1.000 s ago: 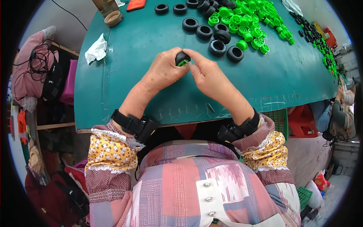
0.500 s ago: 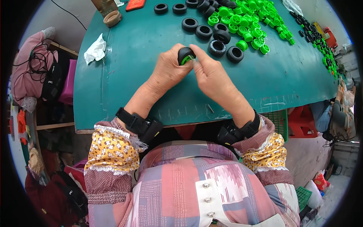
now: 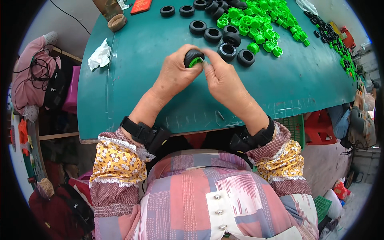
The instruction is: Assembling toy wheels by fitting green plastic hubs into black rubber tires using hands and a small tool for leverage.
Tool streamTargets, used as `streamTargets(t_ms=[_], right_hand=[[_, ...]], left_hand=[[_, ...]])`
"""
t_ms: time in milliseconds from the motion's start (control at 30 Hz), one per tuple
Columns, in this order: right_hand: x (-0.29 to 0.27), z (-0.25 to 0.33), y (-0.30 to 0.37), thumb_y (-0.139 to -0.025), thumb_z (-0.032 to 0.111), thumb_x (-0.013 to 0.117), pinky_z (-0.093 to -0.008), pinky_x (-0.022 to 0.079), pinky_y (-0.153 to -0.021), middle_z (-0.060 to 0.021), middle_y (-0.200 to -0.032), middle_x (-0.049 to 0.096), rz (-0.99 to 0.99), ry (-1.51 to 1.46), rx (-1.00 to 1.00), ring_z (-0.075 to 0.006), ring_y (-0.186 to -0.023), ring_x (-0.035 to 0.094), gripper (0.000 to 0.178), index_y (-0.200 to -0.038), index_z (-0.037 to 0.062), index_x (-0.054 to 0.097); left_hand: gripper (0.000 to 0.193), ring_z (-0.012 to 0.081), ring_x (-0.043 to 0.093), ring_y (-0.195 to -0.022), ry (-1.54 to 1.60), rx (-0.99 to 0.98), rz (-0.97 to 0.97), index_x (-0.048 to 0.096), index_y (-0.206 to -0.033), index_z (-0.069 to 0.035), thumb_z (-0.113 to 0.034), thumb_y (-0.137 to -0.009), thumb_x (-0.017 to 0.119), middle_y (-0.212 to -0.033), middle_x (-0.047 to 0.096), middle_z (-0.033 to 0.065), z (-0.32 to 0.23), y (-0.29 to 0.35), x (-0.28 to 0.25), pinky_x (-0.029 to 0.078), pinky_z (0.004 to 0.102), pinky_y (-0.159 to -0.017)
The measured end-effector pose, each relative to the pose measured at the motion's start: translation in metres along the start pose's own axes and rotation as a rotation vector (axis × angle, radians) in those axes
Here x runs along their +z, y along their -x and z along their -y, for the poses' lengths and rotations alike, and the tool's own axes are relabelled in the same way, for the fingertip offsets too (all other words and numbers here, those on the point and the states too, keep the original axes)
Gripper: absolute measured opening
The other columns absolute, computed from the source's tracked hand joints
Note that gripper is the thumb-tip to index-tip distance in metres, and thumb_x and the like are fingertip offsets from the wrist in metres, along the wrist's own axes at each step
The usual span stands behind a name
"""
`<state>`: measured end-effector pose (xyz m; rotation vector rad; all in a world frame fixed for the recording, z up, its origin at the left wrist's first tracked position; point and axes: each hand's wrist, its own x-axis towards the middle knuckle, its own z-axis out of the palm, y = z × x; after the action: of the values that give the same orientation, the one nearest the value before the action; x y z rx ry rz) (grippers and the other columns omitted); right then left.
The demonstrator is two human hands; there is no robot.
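Note:
My left hand [image 3: 179, 69] is closed around a black rubber toy tyre [image 3: 192, 56], held above the green table [image 3: 152, 40]. A bright green wheel rim [image 3: 195, 61] sits inside the tyre, its open side facing my right hand. Thumb and index finger of my right hand [image 3: 222, 75] are closed together at the edge of the rim and tyre. A small pale glint shows at their tips; whether they pinch a thin tool there I cannot make out. Just beyond my hands lie loose black tyres [image 3: 227, 51].
Green wheel rims [image 3: 260, 24] lie heaped at the far right, with more tyres beside them. A crumpled white tissue [image 3: 99, 55], a round brown container [image 3: 117, 23] and a red flat object [image 3: 141, 6] lie at the left. Another person's hand [image 3: 359, 97] shows at the right edge.
The tyre and both hands have shifted very slightly in the view, along with the table. My grip on the tyre stays the same; the right fingertips have moved a little at the rim.

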<state>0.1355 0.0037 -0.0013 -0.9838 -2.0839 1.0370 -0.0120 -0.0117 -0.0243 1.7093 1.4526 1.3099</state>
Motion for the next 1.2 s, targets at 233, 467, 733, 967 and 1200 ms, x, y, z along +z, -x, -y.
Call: streamTargets(t_ms=[233,467,733,967,1200], right_hand=[[0.003,-0.005,0.004,-0.085,0.008,0.043,-0.0457,0.043,-0.061,-0.0255,-0.075,0.057,0.024,0.115,-0.063,-0.0395,-0.070,0.057,0.032,-0.117,0.0012,0.041],[-0.004,-0.008,-0.012,-0.086,0.007,0.041,-0.0333,0.045,-0.066,-0.0209,-0.080,0.058,0.027,-0.188,0.077,-0.0274,-0.070,0.057,0.033,-0.119,-0.0001,0.043],[0.003,-0.021,-0.007,-0.086,0.008,0.041,-0.0391,0.045,-0.066,-0.0250,-0.081,0.058,0.022,-0.126,0.048,-0.0375,-0.074,0.058,0.034,-0.119,-0.0015,0.042],[0.004,-0.004,-0.001,-0.085,0.007,0.042,-0.0454,0.044,-0.065,-0.0268,-0.077,0.058,0.020,0.059,-0.013,-0.0418,-0.074,0.056,0.034,-0.118,-0.0017,0.042],[-0.004,-0.023,-0.025,-0.086,0.010,0.043,-0.0348,0.043,-0.067,-0.0195,-0.083,0.055,0.070,-0.055,0.021,-0.0298,-0.077,0.052,0.034,-0.118,-0.0011,0.043]], left_hand=[[0.020,0.0098,0.050,-0.064,-0.092,-0.231,0.288,0.055,-0.090,-0.001,-0.008,-0.071,0.061,-0.074,0.056,0.0052,-0.002,-0.006,-0.014,0.045,0.0247,-0.059],[0.024,0.0069,0.050,-0.067,-0.002,-0.008,-0.097,0.056,-0.094,-0.002,-0.007,-0.072,0.062,-0.077,0.056,0.0019,-0.008,-0.003,-0.003,0.045,0.0213,-0.062],[0.020,0.0060,0.048,-0.066,0.038,-0.109,0.066,0.057,-0.088,-0.002,-0.008,-0.071,0.065,-0.071,0.054,0.0009,-0.002,-0.004,-0.004,0.044,0.0221,-0.060],[0.015,0.0067,0.044,-0.059,-0.118,-0.152,0.184,0.053,-0.075,-0.002,-0.011,-0.071,0.064,-0.061,0.050,0.0012,0.008,-0.006,-0.008,0.039,0.0261,-0.053],[0.028,0.0075,0.048,-0.066,-0.044,-0.047,0.013,0.053,-0.096,-0.002,-0.011,-0.072,0.063,-0.075,0.055,0.0033,0.003,-0.002,0.000,0.044,0.0251,-0.061]])
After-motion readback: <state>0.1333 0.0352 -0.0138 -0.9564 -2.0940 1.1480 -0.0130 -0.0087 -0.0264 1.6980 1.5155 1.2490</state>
